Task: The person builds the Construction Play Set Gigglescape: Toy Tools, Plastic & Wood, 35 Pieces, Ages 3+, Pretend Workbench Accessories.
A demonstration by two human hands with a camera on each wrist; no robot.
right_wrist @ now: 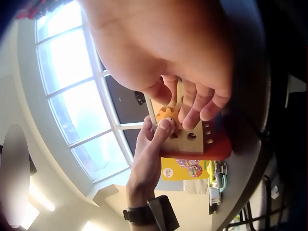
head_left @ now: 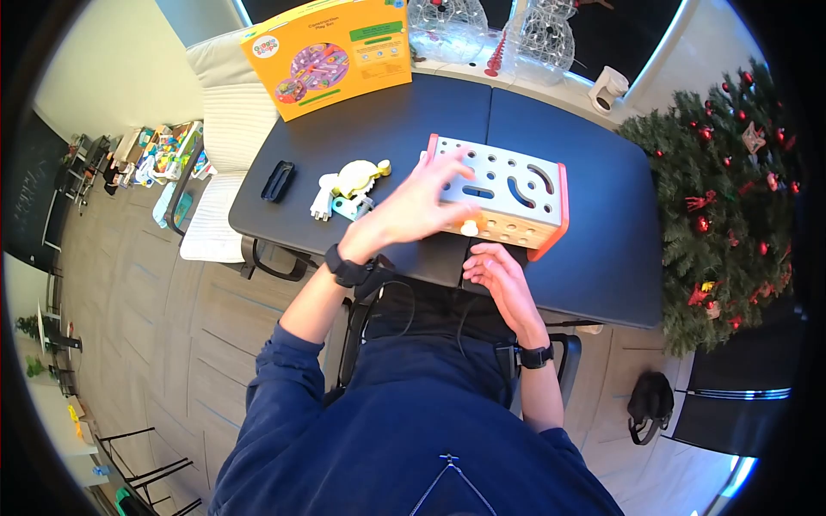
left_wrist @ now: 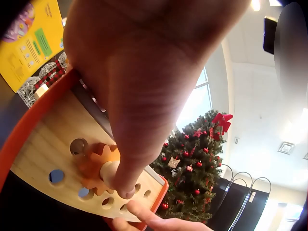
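Observation:
A wooden box (head_left: 493, 179) with a grey holed top and red ends lies on the table. My left hand (head_left: 404, 211) reaches over it, fingers spread above the top, thumb against a pale peg (head_left: 469, 228) on the near side. An orange gear (left_wrist: 91, 168) surrounds that peg (left_wrist: 109, 174) on the holed wooden side, and the left thumb touches the peg's end. My right hand (head_left: 503, 279) hovers just in front of the box, fingers loosely bent and holding nothing. In the right wrist view, its fingers (right_wrist: 190, 108) hang near the gear (right_wrist: 166, 113).
Left of the box lie a yellow and white toy (head_left: 357, 179), teal pieces (head_left: 347, 207) and a black tray (head_left: 278, 181). A yellow carton (head_left: 331, 64) stands at the back left of the table (head_left: 594, 258). A decorated tree (head_left: 714, 206) is at the right.

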